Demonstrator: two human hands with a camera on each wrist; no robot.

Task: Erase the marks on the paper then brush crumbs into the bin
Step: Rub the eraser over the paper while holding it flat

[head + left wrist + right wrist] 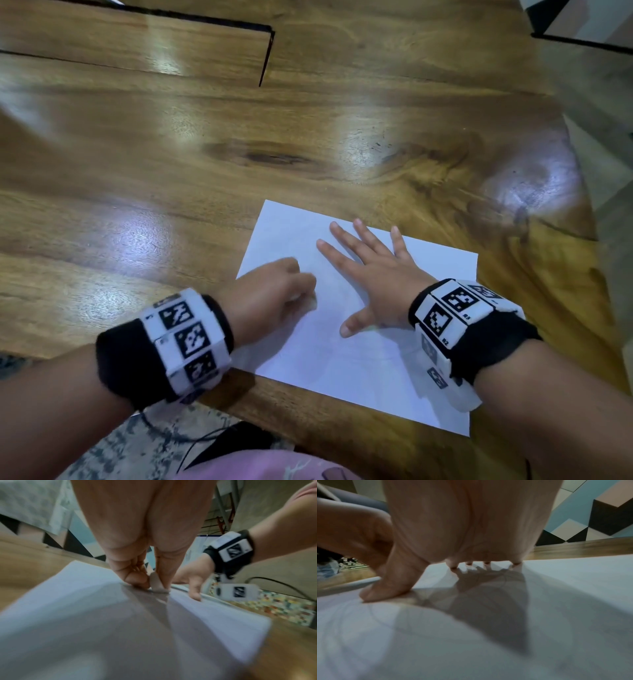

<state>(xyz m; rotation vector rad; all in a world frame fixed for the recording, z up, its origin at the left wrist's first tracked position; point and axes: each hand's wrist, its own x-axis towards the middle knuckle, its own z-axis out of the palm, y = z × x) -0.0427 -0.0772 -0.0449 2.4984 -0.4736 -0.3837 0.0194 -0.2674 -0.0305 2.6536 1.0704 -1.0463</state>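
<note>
Two fingertips of the left hand (137, 574) are pinching a small white eraser (157, 584), pressing it onto the paper (359, 370) lying on the wooden table (171, 171). Just beside it, rightward, the right hand (373, 274) is lying flat with fingers spread, pinning the sheet; faint pencil marks (373, 614) are curving near that thumb, so the rubbing likely heads that way.

Domestic interior, probably a living or dining room. I sit at a glossy, varnished wooden counter (239, 144) of irregular, curved outline with strong natural grain, a slab of the kind found in homes. Beyond its far edge lies a floor of geometric tiles (594, 515) in black, white, blue and pink. A speckled floor (113, 448) shows below the near edge, with a dark cable (281, 586) trailing nearby. A multicoloured mosaic surface (283, 608) is visible past my right wrist.
</note>
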